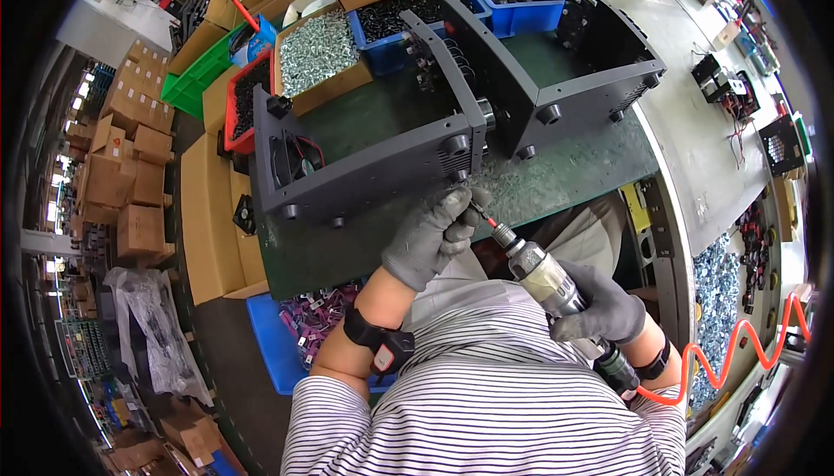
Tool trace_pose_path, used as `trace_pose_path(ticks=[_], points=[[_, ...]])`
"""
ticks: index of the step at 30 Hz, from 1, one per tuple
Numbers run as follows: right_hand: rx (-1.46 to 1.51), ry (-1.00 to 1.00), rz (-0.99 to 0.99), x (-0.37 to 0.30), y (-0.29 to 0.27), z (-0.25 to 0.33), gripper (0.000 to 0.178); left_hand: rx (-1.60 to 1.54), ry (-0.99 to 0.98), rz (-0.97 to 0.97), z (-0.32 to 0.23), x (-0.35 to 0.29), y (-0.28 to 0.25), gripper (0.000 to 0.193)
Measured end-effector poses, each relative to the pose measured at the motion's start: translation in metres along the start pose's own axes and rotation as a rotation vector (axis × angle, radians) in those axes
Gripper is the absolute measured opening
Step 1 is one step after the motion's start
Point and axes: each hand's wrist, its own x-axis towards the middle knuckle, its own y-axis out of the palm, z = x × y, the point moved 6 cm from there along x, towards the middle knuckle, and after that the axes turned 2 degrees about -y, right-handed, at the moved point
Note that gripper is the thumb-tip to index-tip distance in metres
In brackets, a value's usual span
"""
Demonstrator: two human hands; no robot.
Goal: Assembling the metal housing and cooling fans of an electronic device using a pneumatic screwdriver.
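My right hand (601,305), in a dark grey glove, is wrapped round the body of a pneumatic screwdriver (543,276). The tool slants up and to the left, its red-banded bit pointing at my other hand. In a grey glove, my left hand (432,237) pinches its fingertips together at the bit's tip. Whatever those fingers hold is too small and covered to make out. Just beyond them stands a dark grey metal housing (382,159) with round feet and a fan (300,159) inside. A second dark housing (512,85) stands to its right, on the green work surface (565,163).
A coiled orange air hose (738,337) runs from the tool to the right. Along the back are a box of silvery screws (317,50) and blue bins (517,20) of black parts. A blue tray (269,337) of purple pieces sits low at the left, near an open carton (204,224).
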Motion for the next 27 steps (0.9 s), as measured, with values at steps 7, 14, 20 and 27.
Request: trace_pose_path(ticks=[7,14,20,27], points=[[0.061,0.046,0.007,-0.004,0.002,0.003,0.076,0.259,0.14,-0.058,-0.016,-0.002,0.014,0.034],[0.089,-0.091,-0.132,-0.006,0.005,0.034,0.073,1.118,0.744,-0.07,-0.055,-0.022,0.051,0.026],[0.035,-0.083,-0.175,0.001,-0.002,0.036,0.07,1.827,1.219,-0.509,-0.124,-0.064,0.097,0.018],[0.041,-0.082,-0.211,0.015,0.003,0.036,0.071,2.39,1.05,-0.747,-0.146,-0.039,0.077,0.042]])
